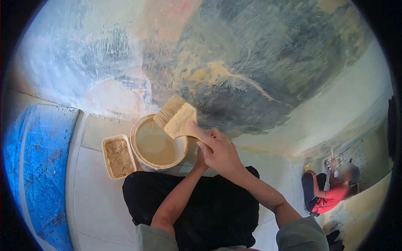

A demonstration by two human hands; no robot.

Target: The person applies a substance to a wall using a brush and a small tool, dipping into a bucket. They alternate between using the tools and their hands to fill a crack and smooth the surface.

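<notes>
A wide brush (pixel 180 118) with pale bristles and a coated handle is held by my right hand (pixel 217 152), whose fingers wrap round the handle. The bristles point up and left over the far rim of a round bucket (pixel 158 146) of beige liquid. My left hand (pixel 202 159) is beneath and behind the right one, mostly hidden by it, so its fingers cannot be made out. Left of the bucket stands a small rectangular tub (pixel 118 157) with a brown, lumpy substance in it.
Ahead rises a wall (pixel 251 62) painted in grey, green, yellow and white patches. Blue plastic sheeting (pixel 39 167) covers the left side of the tiled floor (pixel 94 192). At the far right a person (pixel 333 198) in a red top sits by the wall, one arm raised.
</notes>
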